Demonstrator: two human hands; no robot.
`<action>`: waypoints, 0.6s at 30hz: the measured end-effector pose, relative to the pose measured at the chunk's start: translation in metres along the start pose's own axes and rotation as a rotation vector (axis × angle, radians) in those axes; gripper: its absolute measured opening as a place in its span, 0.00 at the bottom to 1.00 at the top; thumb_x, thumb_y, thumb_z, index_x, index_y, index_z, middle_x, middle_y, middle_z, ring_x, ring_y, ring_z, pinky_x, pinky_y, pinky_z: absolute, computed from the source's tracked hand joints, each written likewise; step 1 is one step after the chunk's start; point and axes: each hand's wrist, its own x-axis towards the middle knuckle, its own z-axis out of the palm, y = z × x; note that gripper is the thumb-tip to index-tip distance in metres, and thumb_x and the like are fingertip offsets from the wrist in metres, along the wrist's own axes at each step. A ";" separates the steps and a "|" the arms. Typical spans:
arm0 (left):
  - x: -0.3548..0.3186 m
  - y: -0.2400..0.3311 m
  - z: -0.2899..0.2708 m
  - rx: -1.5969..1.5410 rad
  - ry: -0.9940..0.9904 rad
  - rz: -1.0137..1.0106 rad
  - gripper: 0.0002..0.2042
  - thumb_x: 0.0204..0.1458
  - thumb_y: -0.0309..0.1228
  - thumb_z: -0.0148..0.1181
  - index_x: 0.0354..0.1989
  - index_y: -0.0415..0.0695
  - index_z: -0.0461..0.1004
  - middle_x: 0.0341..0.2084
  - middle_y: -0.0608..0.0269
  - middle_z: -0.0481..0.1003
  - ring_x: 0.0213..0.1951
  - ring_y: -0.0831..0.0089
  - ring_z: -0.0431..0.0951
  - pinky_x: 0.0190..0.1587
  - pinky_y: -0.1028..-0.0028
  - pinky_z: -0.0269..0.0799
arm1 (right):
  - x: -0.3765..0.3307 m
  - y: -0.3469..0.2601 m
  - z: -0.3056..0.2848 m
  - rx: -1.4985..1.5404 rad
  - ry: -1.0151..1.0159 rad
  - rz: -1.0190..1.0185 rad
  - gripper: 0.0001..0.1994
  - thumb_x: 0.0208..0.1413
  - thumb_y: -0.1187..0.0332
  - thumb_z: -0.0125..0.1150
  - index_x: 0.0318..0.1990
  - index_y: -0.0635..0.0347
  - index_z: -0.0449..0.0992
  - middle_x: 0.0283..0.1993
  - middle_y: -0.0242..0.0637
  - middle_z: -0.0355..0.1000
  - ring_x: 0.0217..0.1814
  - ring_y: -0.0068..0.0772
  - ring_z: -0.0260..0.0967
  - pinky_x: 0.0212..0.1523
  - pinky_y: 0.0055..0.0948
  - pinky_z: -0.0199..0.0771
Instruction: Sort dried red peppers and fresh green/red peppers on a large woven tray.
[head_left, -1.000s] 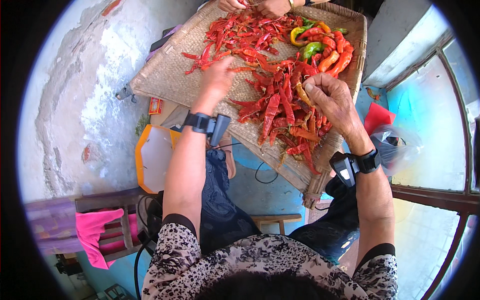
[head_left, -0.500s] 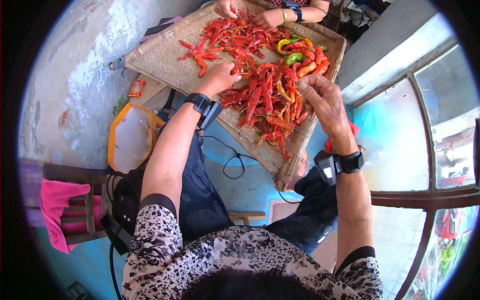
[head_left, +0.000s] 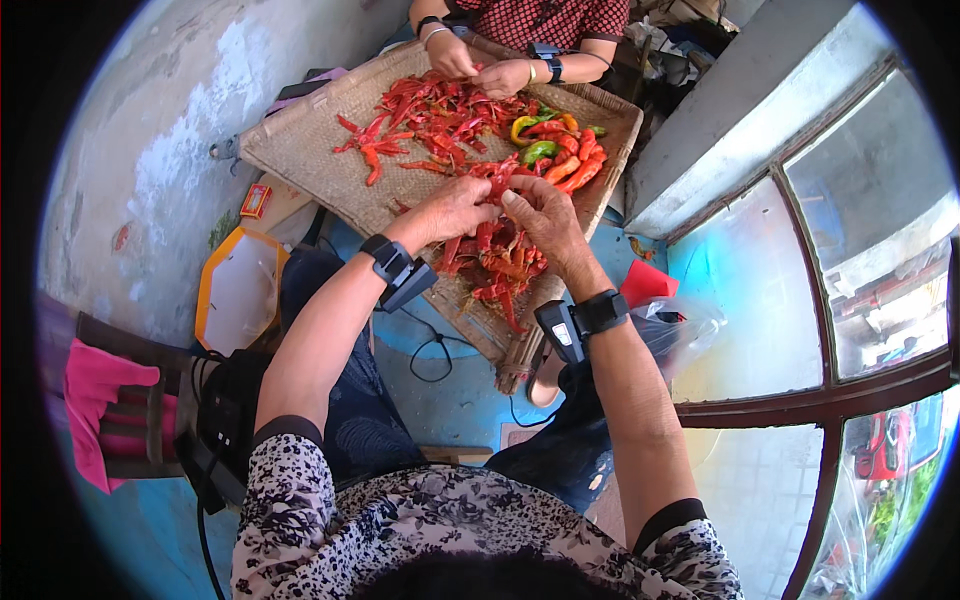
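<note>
Landmark: a wide woven tray (head_left: 300, 150), tilted across my view, heaped with chillies.
Left hand: my left hand (head_left: 455, 208) is over the tray's near half, fingers pinched shut on a red chilli (head_left: 500, 180).
Right hand: my right hand (head_left: 540, 215) meets the left at the same chilli, fingertips closed on it, so both grips share one pod.
Chilli: I see it just above the pile, near the tray's middle, touching both hands.
Pile: red chillies (head_left: 440, 115) spread over the tray's far half, and more lie under my hands at its near edge.
Other colours: green and orange peppers (head_left: 550, 145) sit toward the tray's right side.
Wrists: a dark band with a small device is on each of my wrists, just off the tray's near edge.
Other person: two hands (head_left: 480, 70) work at the tray's far edge; I cannot tell what they hold.
Beside the tray: a red packet (head_left: 645, 282) lies off its right corner.
</note>
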 end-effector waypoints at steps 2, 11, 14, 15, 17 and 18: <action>0.003 -0.003 0.002 0.129 -0.025 0.056 0.13 0.54 0.38 0.55 0.32 0.37 0.73 0.17 0.64 0.71 0.19 0.78 0.71 0.23 0.74 0.67 | 0.001 -0.003 -0.001 0.122 -0.021 0.025 0.11 0.55 0.69 0.59 0.41 0.68 0.73 0.27 0.30 0.71 0.26 0.17 0.66 0.25 0.18 0.67; 0.014 0.016 0.006 -0.082 -0.152 0.030 0.14 0.58 0.39 0.49 0.35 0.40 0.75 0.15 0.65 0.71 0.16 0.82 0.67 0.20 0.78 0.64 | 0.003 0.017 -0.031 0.256 0.103 0.155 0.10 0.57 0.64 0.56 0.33 0.63 0.72 0.21 0.28 0.67 0.15 0.14 0.58 0.14 0.16 0.57; 0.022 0.009 -0.021 -0.382 0.017 -0.043 0.12 0.60 0.35 0.46 0.46 0.43 0.72 0.27 0.67 0.76 0.18 0.87 0.65 0.21 0.86 0.64 | 0.002 0.028 -0.039 0.278 0.145 0.184 0.10 0.58 0.63 0.56 0.33 0.62 0.71 0.20 0.25 0.62 0.16 0.14 0.56 0.16 0.16 0.57; 0.026 0.004 -0.036 -0.311 0.178 -0.056 0.13 0.59 0.35 0.47 0.47 0.43 0.71 0.26 0.67 0.76 0.18 0.87 0.66 0.21 0.85 0.64 | 0.001 0.033 -0.042 0.302 0.135 0.181 0.10 0.59 0.64 0.55 0.33 0.62 0.70 0.20 0.25 0.63 0.17 0.14 0.55 0.17 0.15 0.56; 0.039 -0.038 -0.070 -0.100 0.541 -0.188 0.14 0.58 0.38 0.49 0.47 0.43 0.70 0.28 0.66 0.76 0.24 0.81 0.73 0.26 0.80 0.70 | 0.001 0.036 -0.042 0.296 0.128 0.151 0.09 0.59 0.64 0.55 0.34 0.61 0.70 0.21 0.25 0.63 0.16 0.14 0.55 0.17 0.15 0.55; 0.043 -0.078 -0.084 0.376 0.796 -0.314 0.17 0.55 0.39 0.51 0.49 0.41 0.68 0.30 0.59 0.76 0.31 0.70 0.77 0.34 0.71 0.73 | 0.002 0.033 -0.034 0.334 0.136 0.164 0.09 0.59 0.64 0.55 0.34 0.61 0.71 0.21 0.24 0.63 0.17 0.13 0.55 0.17 0.15 0.55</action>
